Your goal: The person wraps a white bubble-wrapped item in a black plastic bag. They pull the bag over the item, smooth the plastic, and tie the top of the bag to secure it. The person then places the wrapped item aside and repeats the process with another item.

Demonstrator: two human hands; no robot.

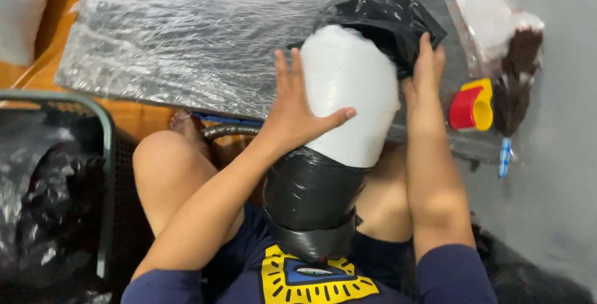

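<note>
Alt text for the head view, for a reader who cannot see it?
A seated person's left hand and right hand press a bundle wrapped in white foam and black plastic on their lap. Clear bubble wrap lies ahead; a red-yellow tape dispenser sits right.

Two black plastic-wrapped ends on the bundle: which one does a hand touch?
The far end: the right hand touches it. The near end sits by the shirt, untouched; the left hand rests on the white middle.
</note>
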